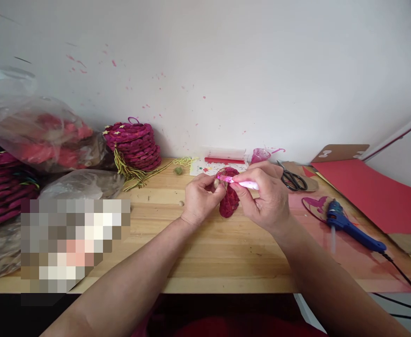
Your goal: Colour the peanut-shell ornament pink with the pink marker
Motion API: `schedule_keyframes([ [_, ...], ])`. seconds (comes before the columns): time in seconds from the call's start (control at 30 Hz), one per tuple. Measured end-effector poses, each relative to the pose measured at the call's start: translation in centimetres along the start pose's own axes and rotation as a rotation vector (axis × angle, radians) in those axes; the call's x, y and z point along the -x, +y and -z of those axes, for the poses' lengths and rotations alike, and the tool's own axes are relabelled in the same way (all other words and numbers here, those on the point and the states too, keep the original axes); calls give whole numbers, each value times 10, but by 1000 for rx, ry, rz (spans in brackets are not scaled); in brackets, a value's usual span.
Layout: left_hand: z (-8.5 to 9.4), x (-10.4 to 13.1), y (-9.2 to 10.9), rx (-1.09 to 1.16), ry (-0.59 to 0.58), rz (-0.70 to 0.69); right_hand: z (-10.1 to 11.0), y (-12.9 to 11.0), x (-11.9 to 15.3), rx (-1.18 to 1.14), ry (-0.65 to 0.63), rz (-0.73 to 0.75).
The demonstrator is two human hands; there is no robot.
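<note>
My left hand is closed over the middle of the table, pinching a small round tan piece between thumb and fingers. In my right hand is a white pen-like tool with a bright pink tip, which meets the tan piece or lies just in front of it. A dark red, bumpy oblong piece lies on the table below and behind my fingers, partly hidden by them. Whether the pink tip is a brush or a nib I cannot tell.
Magenta coiled stacks and clear plastic bags crowd the left. At right lie a blue glue gun with its cord, black scissors and red card. A pink-stained cup stands at the back.
</note>
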State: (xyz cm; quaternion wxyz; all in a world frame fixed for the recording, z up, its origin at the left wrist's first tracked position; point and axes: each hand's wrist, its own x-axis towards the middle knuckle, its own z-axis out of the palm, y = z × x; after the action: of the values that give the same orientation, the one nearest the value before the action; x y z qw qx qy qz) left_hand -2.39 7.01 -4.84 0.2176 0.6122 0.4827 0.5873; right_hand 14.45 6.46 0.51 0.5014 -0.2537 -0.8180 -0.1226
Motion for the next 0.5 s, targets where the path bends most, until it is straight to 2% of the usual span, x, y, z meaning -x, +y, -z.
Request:
schedule_keyframes([
  [0.23,-2,0,-3,105,-10,70,2,1,-2,-31,-7,-57],
  [0.5,1,-1,3,337,-87,291,2,6,-2,-67,17,-146],
])
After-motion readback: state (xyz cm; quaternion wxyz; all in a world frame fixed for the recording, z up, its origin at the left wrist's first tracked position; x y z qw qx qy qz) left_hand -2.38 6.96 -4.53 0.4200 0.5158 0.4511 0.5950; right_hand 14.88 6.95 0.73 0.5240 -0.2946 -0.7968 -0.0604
